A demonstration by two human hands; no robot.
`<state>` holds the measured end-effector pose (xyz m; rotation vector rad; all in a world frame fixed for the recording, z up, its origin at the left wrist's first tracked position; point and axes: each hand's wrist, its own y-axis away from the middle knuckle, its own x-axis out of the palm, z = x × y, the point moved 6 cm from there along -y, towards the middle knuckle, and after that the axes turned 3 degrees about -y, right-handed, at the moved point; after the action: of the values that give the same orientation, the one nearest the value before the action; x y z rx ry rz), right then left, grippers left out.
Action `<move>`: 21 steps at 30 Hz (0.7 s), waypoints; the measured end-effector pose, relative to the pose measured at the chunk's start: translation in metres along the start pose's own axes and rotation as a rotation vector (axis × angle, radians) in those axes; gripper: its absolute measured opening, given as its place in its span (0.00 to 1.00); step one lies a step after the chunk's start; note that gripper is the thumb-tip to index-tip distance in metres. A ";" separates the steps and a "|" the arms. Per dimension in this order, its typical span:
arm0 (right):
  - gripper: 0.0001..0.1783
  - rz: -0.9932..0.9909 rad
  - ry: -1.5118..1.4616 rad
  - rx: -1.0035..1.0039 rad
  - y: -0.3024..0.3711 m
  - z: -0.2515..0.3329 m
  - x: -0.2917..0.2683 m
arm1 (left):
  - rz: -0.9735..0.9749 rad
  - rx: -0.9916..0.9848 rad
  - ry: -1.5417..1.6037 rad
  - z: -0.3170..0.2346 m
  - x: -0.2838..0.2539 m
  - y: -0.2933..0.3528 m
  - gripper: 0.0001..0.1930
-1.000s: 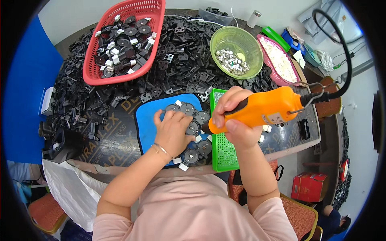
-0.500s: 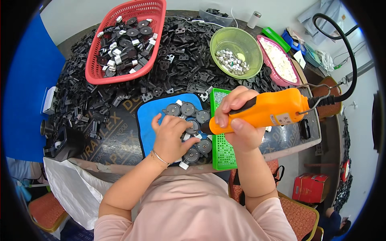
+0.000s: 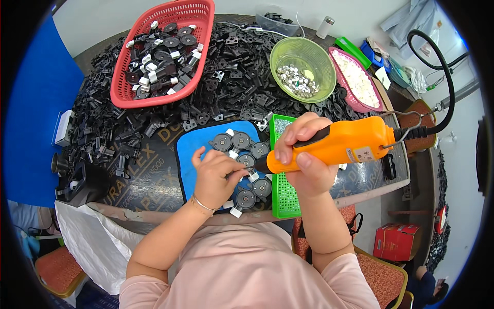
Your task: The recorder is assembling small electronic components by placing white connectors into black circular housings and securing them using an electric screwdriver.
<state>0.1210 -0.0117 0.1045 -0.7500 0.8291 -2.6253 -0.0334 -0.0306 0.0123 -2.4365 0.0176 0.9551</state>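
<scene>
My right hand (image 3: 306,149) grips an orange electric screwdriver (image 3: 355,140), held nearly level with its black nose pointing left. Just left of that nose, my left hand (image 3: 218,172) is closed in a pinch at the screwdriver's tip; what sits between finger and thumb is too small to make out. Beneath both, several round black wheel parts (image 3: 241,140) with white tabs lie in a cluster on a blue mat (image 3: 190,141). A green perforated tray (image 3: 287,203) stands against the mat's right side, partly under my right hand, with small metal pieces at its far end.
A red basket (image 3: 117,85) of finished-looking black-and-white parts rests on a wide heap of black parts (image 3: 231,82). Beyond are a green basket (image 3: 329,67) of small silver pieces and a pink basket (image 3: 378,105) of white pieces. The screwdriver's black cable (image 3: 453,82) loops at right.
My left hand's finger and thumb have come together at the screwdriver's tip, where they were apart before. The screwdriver has shifted very slightly left.
</scene>
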 end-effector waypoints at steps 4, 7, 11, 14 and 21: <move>0.15 0.003 -0.023 -0.007 0.000 0.000 0.003 | -0.006 -0.020 0.012 0.002 -0.001 0.001 0.05; 0.15 0.013 -0.019 -0.018 0.000 0.002 0.005 | 0.001 -0.037 0.028 0.004 -0.001 0.001 0.05; 0.14 0.032 -0.005 -0.025 0.000 0.002 0.006 | -0.003 -0.044 0.031 0.006 0.001 0.001 0.05; 0.14 0.035 -0.005 -0.030 0.001 0.003 0.006 | 0.009 -0.049 0.021 0.007 0.003 0.001 0.05; 0.14 0.012 -0.009 -0.022 0.002 0.001 0.005 | 0.036 -0.064 0.049 0.010 0.009 0.001 0.04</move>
<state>0.1175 -0.0162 0.1062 -0.7593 0.8587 -2.6043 -0.0335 -0.0253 -0.0002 -2.5261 0.0485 0.9244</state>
